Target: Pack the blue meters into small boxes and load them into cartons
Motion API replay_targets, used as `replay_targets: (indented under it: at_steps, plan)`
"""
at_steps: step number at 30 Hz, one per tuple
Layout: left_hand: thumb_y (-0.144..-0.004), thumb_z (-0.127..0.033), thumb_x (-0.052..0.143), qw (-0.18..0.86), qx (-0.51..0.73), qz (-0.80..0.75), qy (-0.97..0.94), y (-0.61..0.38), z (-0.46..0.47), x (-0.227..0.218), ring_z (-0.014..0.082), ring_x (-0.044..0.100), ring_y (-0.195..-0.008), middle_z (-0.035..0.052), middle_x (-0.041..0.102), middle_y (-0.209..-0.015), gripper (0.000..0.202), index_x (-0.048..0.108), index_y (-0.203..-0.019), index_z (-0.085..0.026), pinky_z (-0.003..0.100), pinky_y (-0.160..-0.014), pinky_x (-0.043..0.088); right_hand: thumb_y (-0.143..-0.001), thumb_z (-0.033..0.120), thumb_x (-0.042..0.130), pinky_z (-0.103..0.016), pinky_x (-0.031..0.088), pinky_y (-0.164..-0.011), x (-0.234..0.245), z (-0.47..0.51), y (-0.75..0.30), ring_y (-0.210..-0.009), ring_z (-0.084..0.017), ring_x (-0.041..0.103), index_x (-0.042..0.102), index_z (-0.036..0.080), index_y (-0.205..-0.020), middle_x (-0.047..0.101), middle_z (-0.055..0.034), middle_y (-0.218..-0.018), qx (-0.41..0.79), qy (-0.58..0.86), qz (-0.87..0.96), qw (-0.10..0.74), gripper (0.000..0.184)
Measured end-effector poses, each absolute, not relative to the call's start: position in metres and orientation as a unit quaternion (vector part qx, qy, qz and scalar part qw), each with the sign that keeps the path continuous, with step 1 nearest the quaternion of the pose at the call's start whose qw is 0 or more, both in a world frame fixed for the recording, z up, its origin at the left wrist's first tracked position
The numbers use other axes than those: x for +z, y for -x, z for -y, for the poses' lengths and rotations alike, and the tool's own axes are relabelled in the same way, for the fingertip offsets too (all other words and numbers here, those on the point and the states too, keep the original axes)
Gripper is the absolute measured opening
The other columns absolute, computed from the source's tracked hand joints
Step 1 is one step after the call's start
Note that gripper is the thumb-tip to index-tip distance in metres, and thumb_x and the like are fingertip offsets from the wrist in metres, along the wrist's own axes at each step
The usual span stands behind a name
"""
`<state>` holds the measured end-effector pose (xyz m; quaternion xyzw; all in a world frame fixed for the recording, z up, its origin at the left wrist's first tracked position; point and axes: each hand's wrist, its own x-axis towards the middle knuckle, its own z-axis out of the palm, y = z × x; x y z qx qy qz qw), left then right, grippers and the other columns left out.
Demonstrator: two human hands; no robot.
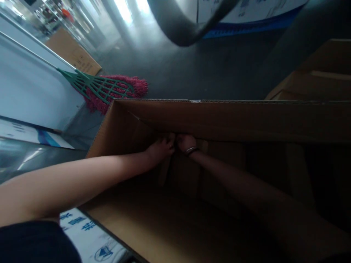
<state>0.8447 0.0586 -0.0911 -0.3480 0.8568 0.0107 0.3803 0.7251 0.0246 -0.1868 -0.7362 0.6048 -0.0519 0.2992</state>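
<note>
Both hands reach deep into a large open cardboard box (225, 117), close together near its far left corner. My left hand (161, 148), with a ring on one finger, has its fingers curled at the end of a narrow brown cardboard edge (164, 171). Just to its right, my right hand (185, 143) is closed against the far wall, a dark band and a light one around the wrist. Shadow hides what either hand grips. Brown cardboard pieces or smaller cartons (183, 179) lie under the hands, their shapes hard to make out.
Beyond the left corner, a mop with a green frame and red strands (120, 87) rests near the floor. A flat brown carton (74, 51) stands behind it. More cardboard (315, 80) is at the right. A grey strap-like loop (186, 33) hangs at the top.
</note>
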Motion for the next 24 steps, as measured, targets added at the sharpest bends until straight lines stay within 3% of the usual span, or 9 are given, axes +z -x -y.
replay_targets:
  at_steps: [5, 9, 19, 24]
  plan:
    - [-0.08, -0.008, 0.049, 0.381, 0.053, -0.892, 0.238, -0.84, -0.038, -0.121, 0.0275, 0.046, -0.112, 0.0133, 0.055, -0.115, 0.025, 0.062, -0.1, -0.013, 0.036, -0.087, 0.04, -0.08, 0.023, 0.039, -0.025, 0.044, -0.066, -0.194, -0.022, -0.729, -0.086, -0.019, 0.061, 0.065, 0.023, -0.093, 0.066, -0.0035, -0.094, -0.055, 0.731, -0.603, 0.315, 0.029]
    - [-0.081, -0.005, 0.043, 0.401, 0.085, -0.882, 0.232, -0.843, -0.033, -0.127, 0.0204, 0.059, -0.09, 0.0133, 0.063, -0.097, 0.025, 0.064, -0.093, -0.011, 0.029, -0.074, 0.045, -0.08, 0.022, 0.039, -0.025, 0.044, -0.069, -0.195, -0.021, -0.729, -0.086, -0.018, 0.061, 0.066, 0.024, -0.091, 0.067, -0.0021, -0.094, -0.074, 0.715, -0.609, 0.335, 0.029]
    - [-0.08, -0.009, 0.046, 0.417, 0.133, -0.871, 0.223, -0.846, -0.027, -0.129, 0.0201, 0.06, -0.085, 0.0104, 0.066, -0.09, 0.021, 0.066, -0.085, -0.014, 0.029, -0.07, 0.045, -0.082, 0.022, 0.038, -0.026, 0.045, -0.071, -0.189, -0.022, -0.726, -0.089, -0.019, 0.06, 0.065, 0.022, -0.094, 0.066, -0.0043, -0.097, -0.063, 0.719, -0.607, 0.333, 0.03]
    - [-0.082, -0.018, 0.048, 0.361, 0.136, -0.886, 0.258, -0.853, -0.028, -0.14, 0.0212, 0.052, -0.103, 0.0084, 0.056, -0.114, 0.022, 0.062, -0.1, -0.019, 0.029, -0.075, 0.046, -0.08, 0.022, 0.04, -0.026, 0.046, -0.07, -0.185, -0.021, -0.726, -0.089, -0.019, 0.06, 0.065, 0.023, -0.096, 0.066, -0.0045, -0.097, -0.051, 0.718, -0.607, 0.338, 0.029]
